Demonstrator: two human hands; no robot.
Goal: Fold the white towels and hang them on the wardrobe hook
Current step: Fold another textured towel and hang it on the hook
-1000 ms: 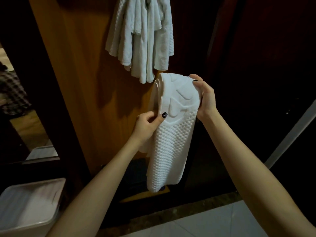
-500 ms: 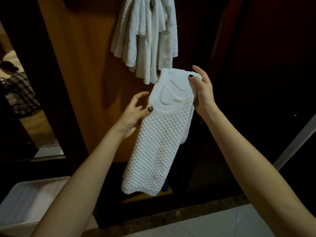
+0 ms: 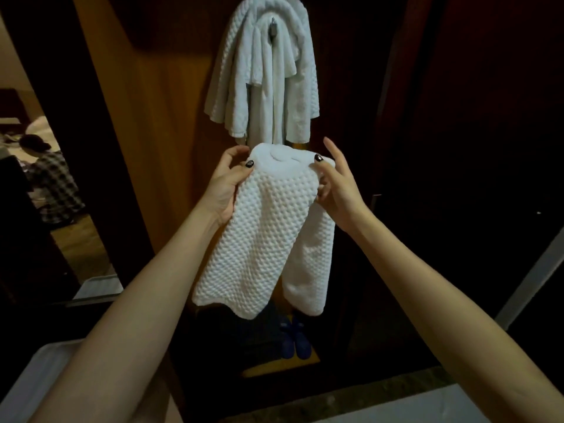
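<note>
A white waffle-textured towel (image 3: 268, 233) hangs folded over in front of me, its two layers dangling down. My left hand (image 3: 227, 184) pinches its top left corner between thumb and fingers. My right hand (image 3: 335, 181) pinches the top right corner with the thumb on the front, the other fingers spread upward. Above them, several white towels (image 3: 262, 74) hang bunched on a metal wardrobe hook (image 3: 272, 27) on the wooden wardrobe door (image 3: 158, 117).
A white plastic bin (image 3: 36, 380) stands at lower left. Blue shoes (image 3: 294, 337) sit on the wardrobe floor below the towel. A mirror at the left shows a person in a checked shirt (image 3: 48, 178). A dark wardrobe panel (image 3: 473, 117) fills the right.
My left hand moved up from the towel's side to its top left corner. The towel turned to face me, held wide at both top corners. The view tilted up and now shows the hook.
</note>
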